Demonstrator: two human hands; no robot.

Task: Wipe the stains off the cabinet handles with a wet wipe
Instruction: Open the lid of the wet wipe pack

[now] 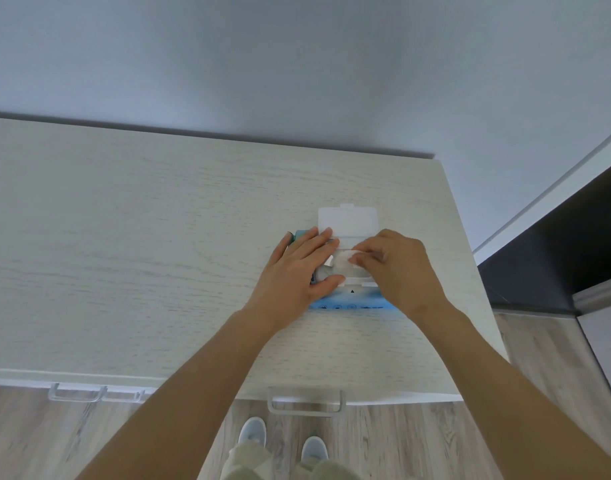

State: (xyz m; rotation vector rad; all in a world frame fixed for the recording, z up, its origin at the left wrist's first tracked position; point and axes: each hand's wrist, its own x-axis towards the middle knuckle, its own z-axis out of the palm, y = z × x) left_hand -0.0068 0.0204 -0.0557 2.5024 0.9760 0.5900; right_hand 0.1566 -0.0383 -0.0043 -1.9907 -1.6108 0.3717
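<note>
Blue plastic wet-wipe pack [349, 303], white flip lid [347, 220] open, sits right of frame centre on pale wood-grain cabinet top [158, 237]. Left hand [297, 268] lies flat on pack, fingers spread; right hand [401, 268] pinches white wipe [342, 263] at the opening. Clear handles [305, 403] at lower edge.

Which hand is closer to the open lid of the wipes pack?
Left. The left hand has fingertips touching the lid; the right hand pinches a wipe just below it.

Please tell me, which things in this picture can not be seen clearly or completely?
- Wipes pack, head view: mostly covered by the left hand and right hand; its print is too small to read.
- Wipe: blurred, partly under the right fingers.
- Cabinet handles: stains cannot be made out; the cabinet top hides the cabinet fronts.
- Shoes: partly hidden by trouser legs.
</note>
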